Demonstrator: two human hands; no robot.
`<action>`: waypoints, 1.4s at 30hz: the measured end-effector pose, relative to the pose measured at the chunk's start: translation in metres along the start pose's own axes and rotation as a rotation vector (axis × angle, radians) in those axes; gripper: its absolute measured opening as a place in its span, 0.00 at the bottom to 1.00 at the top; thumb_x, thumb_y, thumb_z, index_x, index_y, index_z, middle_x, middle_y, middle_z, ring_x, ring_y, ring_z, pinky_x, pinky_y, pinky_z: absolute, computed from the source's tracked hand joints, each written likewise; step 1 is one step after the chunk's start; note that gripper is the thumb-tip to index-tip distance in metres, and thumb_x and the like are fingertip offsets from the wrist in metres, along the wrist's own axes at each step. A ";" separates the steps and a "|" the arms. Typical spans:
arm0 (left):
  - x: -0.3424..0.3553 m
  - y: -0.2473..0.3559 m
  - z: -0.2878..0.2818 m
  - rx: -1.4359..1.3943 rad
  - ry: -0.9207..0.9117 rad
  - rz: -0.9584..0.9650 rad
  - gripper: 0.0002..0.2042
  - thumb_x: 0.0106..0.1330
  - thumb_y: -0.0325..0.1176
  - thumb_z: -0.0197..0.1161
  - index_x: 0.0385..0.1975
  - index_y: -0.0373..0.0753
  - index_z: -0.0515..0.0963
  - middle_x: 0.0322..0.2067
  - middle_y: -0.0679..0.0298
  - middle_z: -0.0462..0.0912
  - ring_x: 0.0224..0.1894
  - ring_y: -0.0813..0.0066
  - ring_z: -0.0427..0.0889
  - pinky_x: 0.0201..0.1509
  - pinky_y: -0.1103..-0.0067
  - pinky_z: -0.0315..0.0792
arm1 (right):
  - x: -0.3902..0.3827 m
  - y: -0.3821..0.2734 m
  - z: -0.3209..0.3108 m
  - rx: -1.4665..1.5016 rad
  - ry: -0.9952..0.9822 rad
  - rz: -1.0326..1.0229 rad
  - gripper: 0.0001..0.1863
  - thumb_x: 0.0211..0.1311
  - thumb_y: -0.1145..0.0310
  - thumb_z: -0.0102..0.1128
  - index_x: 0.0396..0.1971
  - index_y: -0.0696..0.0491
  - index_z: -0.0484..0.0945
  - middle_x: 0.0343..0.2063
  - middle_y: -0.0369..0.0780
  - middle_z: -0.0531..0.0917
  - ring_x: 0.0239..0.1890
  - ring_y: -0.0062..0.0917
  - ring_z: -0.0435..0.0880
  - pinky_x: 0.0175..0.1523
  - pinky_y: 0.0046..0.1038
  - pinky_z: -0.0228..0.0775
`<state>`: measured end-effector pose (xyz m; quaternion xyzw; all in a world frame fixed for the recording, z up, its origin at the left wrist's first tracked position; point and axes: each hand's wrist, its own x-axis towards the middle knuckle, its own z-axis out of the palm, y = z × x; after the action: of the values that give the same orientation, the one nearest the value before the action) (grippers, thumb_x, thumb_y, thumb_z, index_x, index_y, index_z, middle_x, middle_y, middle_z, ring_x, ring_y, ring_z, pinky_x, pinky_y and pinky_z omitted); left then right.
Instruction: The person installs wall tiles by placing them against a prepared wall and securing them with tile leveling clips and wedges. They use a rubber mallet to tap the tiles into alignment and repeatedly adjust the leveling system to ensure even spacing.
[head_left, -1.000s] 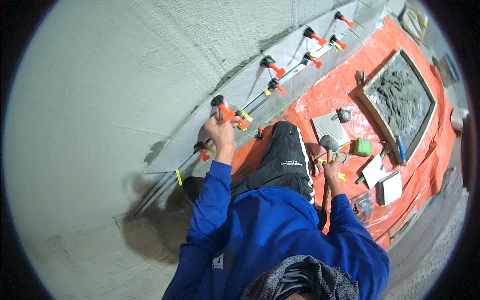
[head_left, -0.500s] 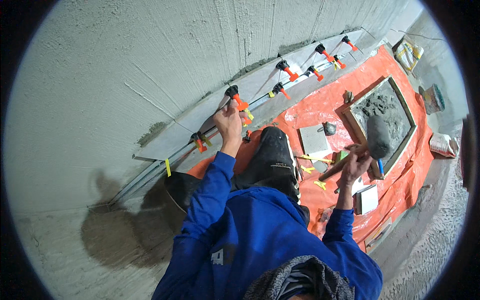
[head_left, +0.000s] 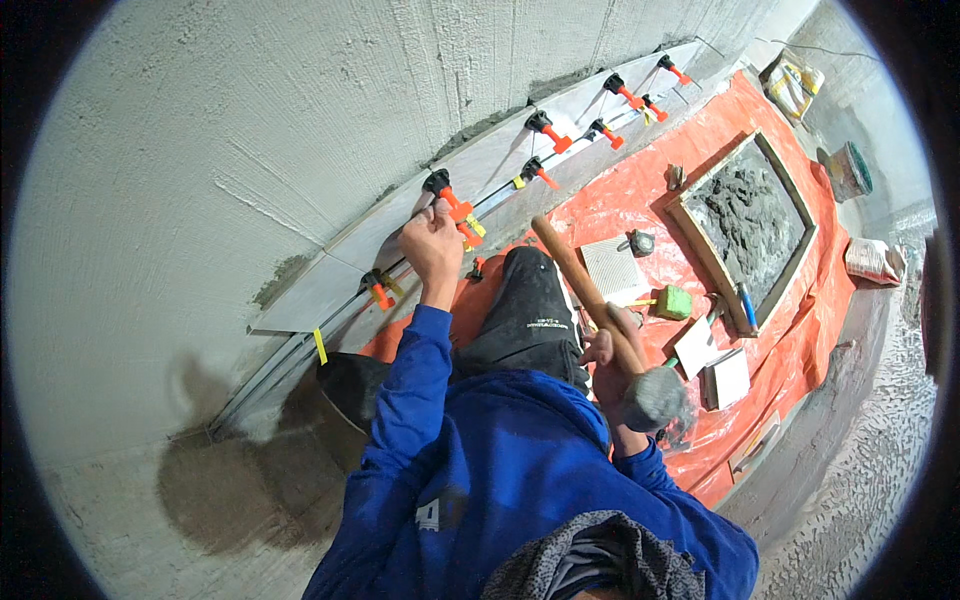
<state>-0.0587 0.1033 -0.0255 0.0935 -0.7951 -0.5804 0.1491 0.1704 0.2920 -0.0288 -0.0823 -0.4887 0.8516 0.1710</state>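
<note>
My left hand (head_left: 430,245) is at the pale tile strip (head_left: 295,300) on the left wall, its fingers closed on an orange-and-black levelling clamp (head_left: 448,200). A second orange piece with yellow tabs (head_left: 470,229) sits just beside the fingertips. More clamps (head_left: 550,132) are spread along the tiles, above a metal rail. My right hand (head_left: 610,365) holds a rubber mallet (head_left: 585,295) by its wooden handle, which points up toward the wall; the dark head (head_left: 650,398) is low beside my wrist and hides part of the hand.
An orange sheet (head_left: 620,195) carries a wooden-framed tray of grey mortar (head_left: 750,220), loose tiles (head_left: 612,268), a green block (head_left: 674,301) and small tools. A bucket (head_left: 848,172) and bags (head_left: 870,260) stand at the right. My knee (head_left: 515,310) is beside the tiles.
My right hand has raised the mallet off the sheet and swung it round, so the head now points down toward me. My left hand stays at the clamp while the view has shifted.
</note>
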 end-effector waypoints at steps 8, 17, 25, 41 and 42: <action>0.004 0.005 -0.006 0.367 -0.026 0.170 0.16 0.68 0.35 0.57 0.23 0.31 0.79 0.19 0.47 0.80 0.25 0.46 0.81 0.29 0.61 0.71 | 0.016 -0.008 0.006 -0.627 0.128 -0.374 0.26 0.66 0.63 0.61 0.61 0.56 0.70 0.36 0.39 0.78 0.36 0.20 0.77 0.41 0.24 0.71; 0.002 0.000 -0.002 0.213 0.014 0.123 0.15 0.68 0.34 0.57 0.22 0.30 0.79 0.17 0.49 0.80 0.23 0.51 0.83 0.28 0.63 0.71 | 0.020 -0.004 0.022 -0.613 -0.006 -0.282 0.29 0.74 0.53 0.37 0.62 0.60 0.65 0.30 0.47 0.85 0.37 0.26 0.83 0.44 0.26 0.72; -0.002 0.009 -0.001 0.112 0.013 0.056 0.14 0.68 0.33 0.57 0.22 0.31 0.80 0.17 0.49 0.80 0.21 0.54 0.82 0.27 0.66 0.71 | 0.033 -0.004 0.030 -0.481 -0.082 -0.277 0.32 0.72 0.49 0.39 0.62 0.60 0.65 0.32 0.48 0.85 0.41 0.29 0.83 0.49 0.29 0.70; -0.005 0.018 0.002 0.104 -0.004 0.191 0.15 0.70 0.34 0.57 0.24 0.29 0.80 0.15 0.54 0.79 0.17 0.66 0.81 0.23 0.71 0.72 | 0.048 0.017 0.038 -0.454 -0.117 -0.311 0.30 0.71 0.53 0.39 0.60 0.63 0.67 0.32 0.52 0.86 0.38 0.37 0.86 0.53 0.37 0.73; -0.008 0.021 0.002 0.182 -0.035 0.240 0.17 0.71 0.35 0.57 0.24 0.29 0.80 0.14 0.56 0.79 0.15 0.69 0.80 0.21 0.72 0.71 | 0.049 0.017 0.037 -0.441 -0.116 -0.312 0.30 0.71 0.53 0.39 0.60 0.63 0.67 0.32 0.52 0.86 0.38 0.37 0.86 0.53 0.37 0.73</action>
<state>-0.0517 0.1142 -0.0071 0.0008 -0.8525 -0.4853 0.1945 0.1100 0.2726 -0.0230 0.0077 -0.6779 0.6914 0.2498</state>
